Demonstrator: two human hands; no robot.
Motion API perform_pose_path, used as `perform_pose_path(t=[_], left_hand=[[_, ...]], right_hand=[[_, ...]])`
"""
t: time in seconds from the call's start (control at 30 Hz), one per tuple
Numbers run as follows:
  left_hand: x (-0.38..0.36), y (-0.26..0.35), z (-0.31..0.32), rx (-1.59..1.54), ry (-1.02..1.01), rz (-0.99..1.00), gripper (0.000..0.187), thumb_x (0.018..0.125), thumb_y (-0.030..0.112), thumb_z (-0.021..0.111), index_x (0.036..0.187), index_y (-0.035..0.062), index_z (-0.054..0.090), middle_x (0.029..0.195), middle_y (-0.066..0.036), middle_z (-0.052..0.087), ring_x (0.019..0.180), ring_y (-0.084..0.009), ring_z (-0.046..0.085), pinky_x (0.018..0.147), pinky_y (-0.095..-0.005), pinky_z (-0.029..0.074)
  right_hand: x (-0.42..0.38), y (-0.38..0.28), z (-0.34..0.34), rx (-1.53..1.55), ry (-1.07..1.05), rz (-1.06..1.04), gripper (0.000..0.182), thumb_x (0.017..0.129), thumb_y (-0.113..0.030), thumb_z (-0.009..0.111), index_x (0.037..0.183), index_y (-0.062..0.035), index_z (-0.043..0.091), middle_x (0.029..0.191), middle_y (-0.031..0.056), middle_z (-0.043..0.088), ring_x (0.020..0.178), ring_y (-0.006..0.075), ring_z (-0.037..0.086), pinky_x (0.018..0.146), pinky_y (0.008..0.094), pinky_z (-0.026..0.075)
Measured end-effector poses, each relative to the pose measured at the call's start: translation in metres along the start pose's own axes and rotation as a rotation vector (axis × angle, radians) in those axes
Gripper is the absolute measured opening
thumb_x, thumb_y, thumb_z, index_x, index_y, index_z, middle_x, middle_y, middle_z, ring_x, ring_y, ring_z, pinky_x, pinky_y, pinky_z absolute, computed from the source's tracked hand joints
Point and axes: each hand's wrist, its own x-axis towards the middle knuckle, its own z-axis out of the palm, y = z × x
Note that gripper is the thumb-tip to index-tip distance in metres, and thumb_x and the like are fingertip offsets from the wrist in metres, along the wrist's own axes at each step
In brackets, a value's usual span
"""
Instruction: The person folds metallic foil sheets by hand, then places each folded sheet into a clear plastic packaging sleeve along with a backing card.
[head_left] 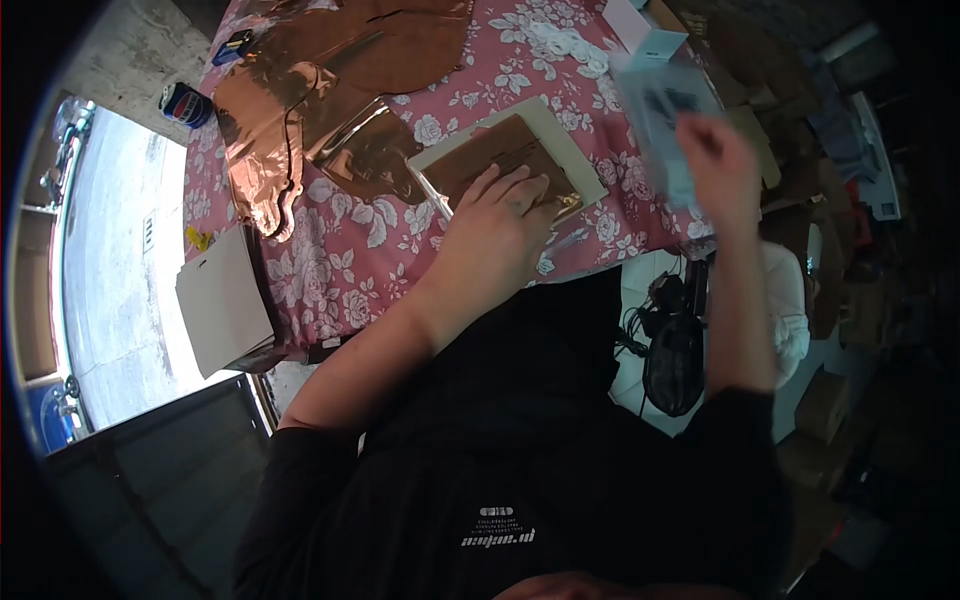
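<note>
My left hand (497, 225) lies flat with its fingers spread, pressing on a folded copper-coloured foil balloon (488, 153). Under that folded foil is a cream card (572, 160), whose border shows along the top and right. My right hand (722, 165), slightly blurred, has its fingers curled at the edge of a clear plastic bag (655, 125) at the table's right side. The bag is smeared as well, with dark print showing on it. Unfolded copper foil balloons (370, 45) spread over the far left of the table, shiny and creased.
A pink floral cloth (325, 270) covers the table. Cream cards (225, 300) are stacked at its left corner, with a dark blue can (187, 106) farther up. White ribbon (567, 45) and a white box (645, 30) sit at the back. Below right are black cables and a pouch (674, 365).
</note>
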Motion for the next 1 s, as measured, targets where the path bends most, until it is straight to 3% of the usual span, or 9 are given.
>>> perform_pose_path(t=[0.03, 0.1, 0.23, 0.3, 0.43, 0.53, 1.0], left_hand=[[0.000, -0.001, 0.001, -0.003, -0.003, 0.004, 0.030, 0.091, 0.016, 0.071, 0.118, 0.0061, 0.077, 0.135, -0.016, 0.069, 0.136, -0.0336, 0.061, 0.124, -0.0532, 0.040], [-0.003, 0.000, 0.004, -0.036, 0.072, 0.006, 0.024, 0.090, 0.011, 0.076, 0.113, 0.0064, 0.078, 0.131, -0.014, 0.071, 0.132, -0.0346, 0.065, 0.114, -0.0503, 0.050], [-0.003, 0.000, 0.005, -0.080, 0.090, 0.044, 0.024, 0.088, 0.007, 0.076, 0.112, 0.0054, 0.077, 0.127, -0.014, 0.072, 0.127, -0.0355, 0.067, 0.106, -0.0492, 0.054], [-0.004, -0.001, 0.008, -0.073, 0.104, 0.027, 0.023, 0.088, 0.009, 0.070, 0.109, 0.0054, 0.078, 0.124, -0.014, 0.074, 0.124, -0.0349, 0.069, 0.105, -0.0485, 0.053], [-0.005, -0.004, 0.012, -0.065, 0.119, 0.041, 0.022, 0.088, 0.008, 0.070, 0.108, 0.0060, 0.078, 0.123, -0.014, 0.074, 0.123, -0.0347, 0.069, 0.104, -0.0484, 0.054], [-0.006, -0.003, 0.011, -0.070, 0.137, 0.039, 0.023, 0.088, 0.008, 0.070, 0.109, 0.0058, 0.078, 0.122, -0.014, 0.074, 0.123, -0.0346, 0.069, 0.105, -0.0478, 0.054], [-0.008, -0.005, 0.011, -0.081, 0.178, 0.030, 0.023, 0.086, 0.007, 0.071, 0.107, 0.0015, 0.075, 0.117, -0.015, 0.075, 0.118, -0.0355, 0.070, 0.104, -0.0467, 0.055]], right_hand=[[-0.043, -0.002, 0.005, 0.118, 0.009, 0.098, 0.022, 0.101, -0.009, 0.077, 0.121, -0.0008, 0.078, 0.102, 0.0011, 0.077, 0.092, 0.0087, 0.068, 0.082, 0.0254, 0.055], [-0.114, -0.015, 0.016, 0.298, 0.010, 0.275, 0.020, 0.098, -0.002, 0.078, 0.118, 0.0005, 0.077, 0.099, 0.0003, 0.074, 0.087, 0.0051, 0.065, 0.077, 0.0211, 0.053], [-0.168, -0.019, 0.034, 0.312, 0.005, 0.254, 0.011, 0.096, 0.001, 0.079, 0.106, 0.0027, 0.076, 0.093, 0.0023, 0.075, 0.082, 0.0059, 0.068, 0.074, 0.0214, 0.054], [-0.167, -0.025, 0.037, 0.225, 0.022, 0.204, 0.010, 0.095, 0.000, 0.080, 0.104, 0.0025, 0.076, 0.093, 0.0042, 0.075, 0.079, 0.0079, 0.069, 0.073, 0.0233, 0.055], [-0.149, -0.038, 0.040, -0.107, -0.032, 0.029, 0.011, 0.091, -0.004, 0.081, 0.100, 0.0007, 0.078, 0.091, 0.0102, 0.076, 0.073, 0.0159, 0.072, 0.069, 0.0297, 0.056], [-0.141, -0.040, 0.049, -0.181, -0.008, 0.006, 0.014, 0.089, -0.006, 0.081, 0.102, -0.0005, 0.079, 0.090, 0.0121, 0.075, 0.072, 0.0197, 0.072, 0.068, 0.0319, 0.056], [-0.125, -0.054, 0.050, -0.170, -0.032, -0.022, 0.012, 0.091, -0.005, 0.081, 0.101, 0.0002, 0.080, 0.088, 0.0118, 0.075, 0.070, 0.0192, 0.070, 0.068, 0.0325, 0.056]])
